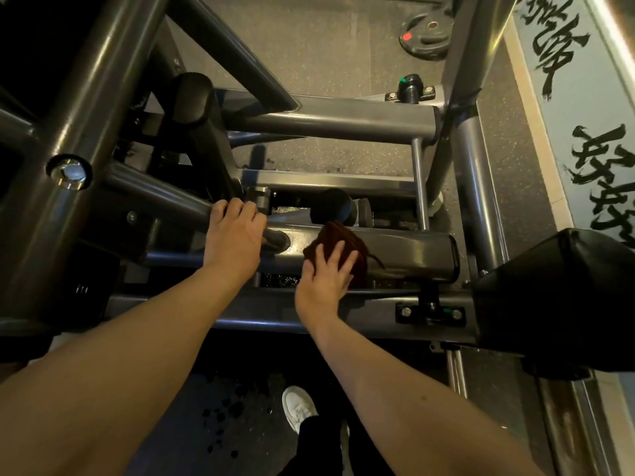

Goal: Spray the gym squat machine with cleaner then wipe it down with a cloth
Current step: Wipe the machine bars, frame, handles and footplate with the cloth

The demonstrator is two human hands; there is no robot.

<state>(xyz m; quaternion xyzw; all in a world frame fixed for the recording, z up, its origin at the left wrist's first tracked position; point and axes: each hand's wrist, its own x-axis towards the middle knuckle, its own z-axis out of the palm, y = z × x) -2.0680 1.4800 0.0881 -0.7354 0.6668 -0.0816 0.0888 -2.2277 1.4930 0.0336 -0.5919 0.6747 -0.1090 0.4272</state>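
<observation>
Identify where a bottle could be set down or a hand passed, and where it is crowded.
Free: the speckled floor between the upper crossbar and lower crossbar, and open floor beside the weight plate. Crowded: where the left hand grips a frame tube and the right hand presses the cloth, near the black roller.

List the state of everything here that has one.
Cloth: folded, pressed on the beam.
Right hand: flat on the cloth, fingers straight.
Left hand: curled round a bar.
Beam: wet-looking beside the cloth.
Floor: dark wet spots.
Plate: lying flat.
</observation>
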